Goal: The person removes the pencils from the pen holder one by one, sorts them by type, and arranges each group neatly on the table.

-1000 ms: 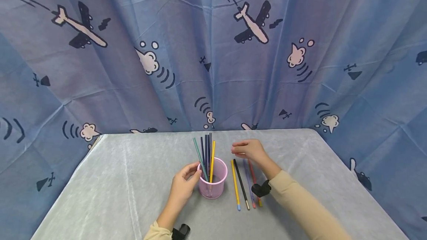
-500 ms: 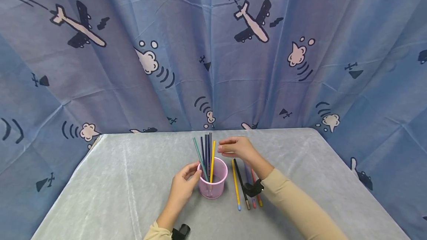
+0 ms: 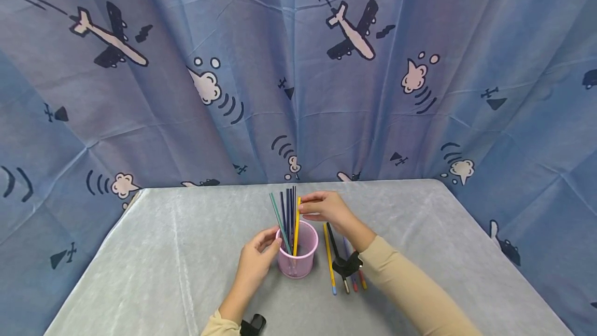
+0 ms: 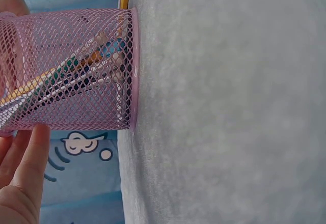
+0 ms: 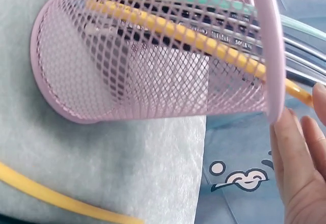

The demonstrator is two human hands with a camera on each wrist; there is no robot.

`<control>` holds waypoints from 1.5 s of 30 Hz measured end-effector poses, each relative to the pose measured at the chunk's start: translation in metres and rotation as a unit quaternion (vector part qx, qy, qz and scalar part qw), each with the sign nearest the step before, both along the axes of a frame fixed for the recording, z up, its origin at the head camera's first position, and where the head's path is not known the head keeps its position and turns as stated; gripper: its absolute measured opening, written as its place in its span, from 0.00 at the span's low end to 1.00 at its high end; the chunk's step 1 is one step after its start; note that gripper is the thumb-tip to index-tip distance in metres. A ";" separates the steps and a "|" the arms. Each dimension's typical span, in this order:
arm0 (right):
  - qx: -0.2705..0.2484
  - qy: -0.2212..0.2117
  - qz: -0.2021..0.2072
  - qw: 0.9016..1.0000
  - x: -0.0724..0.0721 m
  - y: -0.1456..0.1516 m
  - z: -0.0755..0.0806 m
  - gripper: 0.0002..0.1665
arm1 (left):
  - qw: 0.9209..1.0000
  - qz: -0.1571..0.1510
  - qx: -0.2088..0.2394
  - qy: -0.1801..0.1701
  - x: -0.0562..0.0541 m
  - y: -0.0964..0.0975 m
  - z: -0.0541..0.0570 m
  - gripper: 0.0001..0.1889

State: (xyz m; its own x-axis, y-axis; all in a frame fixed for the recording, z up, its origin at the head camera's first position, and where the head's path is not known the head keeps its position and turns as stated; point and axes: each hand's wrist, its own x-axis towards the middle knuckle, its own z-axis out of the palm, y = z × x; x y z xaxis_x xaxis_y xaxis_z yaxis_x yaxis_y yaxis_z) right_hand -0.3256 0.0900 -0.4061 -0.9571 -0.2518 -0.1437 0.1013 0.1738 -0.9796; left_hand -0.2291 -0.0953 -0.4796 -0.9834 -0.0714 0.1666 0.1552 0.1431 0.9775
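Note:
A pink mesh pencil cup (image 3: 305, 265) stands upright mid-table, holding several dark pencils (image 3: 288, 217), a teal pencil (image 3: 279, 218) and a yellow pencil (image 3: 296, 233). My left hand (image 3: 255, 254) rests its thumb and fingertips on the left side of the cup near the rim; in the left wrist view, fairly straight fingers (image 4: 34, 158) touch the mesh wall. My right hand (image 3: 328, 208) pinches the upper end of the yellow pencil above the rim. In the right wrist view, a fingertip (image 5: 319, 99) covers the end of that pencil (image 5: 204, 43), whose lower part stays inside the cup.
Right of the cup lie another yellow pencil (image 3: 329, 258), a black pencil (image 3: 332, 240), a purple one (image 3: 346, 247) and a red one (image 3: 362, 280), partly under my right wrist. Grey cloth covers the table (image 3: 196, 253); a blue patterned curtain (image 3: 252, 134) hangs behind.
My right hand has moved left from above the loose pencils to the yellow pencil in the cup, and its fingertips now reach it. The left hand and cup have stayed put.

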 end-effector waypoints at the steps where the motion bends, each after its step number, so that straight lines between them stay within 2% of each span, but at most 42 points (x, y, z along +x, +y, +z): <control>1: -0.002 -0.002 -0.001 1.000 0.000 -0.001 0.000 0.19 | 1.000 0.000 0.000 0.000 0.000 0.000 0.000 0.19; 13: -0.011 -0.008 -0.013 1.000 0.000 -0.004 0.000 0.16 | 1.000 -0.005 0.004 0.001 0.001 0.000 0.000 0.19; 19: -0.020 0.005 -0.020 1.000 0.000 -0.002 0.004 0.16 | 1.000 -0.002 0.007 0.007 0.001 0.001 0.001 0.18; 31: -0.030 0.007 -0.036 0.999 0.001 0.007 0.017 0.14 | 1.000 -0.002 0.011 0.010 0.001 0.000 -0.001 0.18; 36: -0.054 0.020 -0.024 0.998 -0.001 0.013 0.023 0.13 | 1.000 -0.002 0.013 0.011 0.001 0.000 -0.001 0.19; 45: -0.055 0.031 -0.032 0.997 0.000 0.021 0.043 0.18 | 1.000 -0.002 0.012 0.014 0.001 0.000 -0.001 0.19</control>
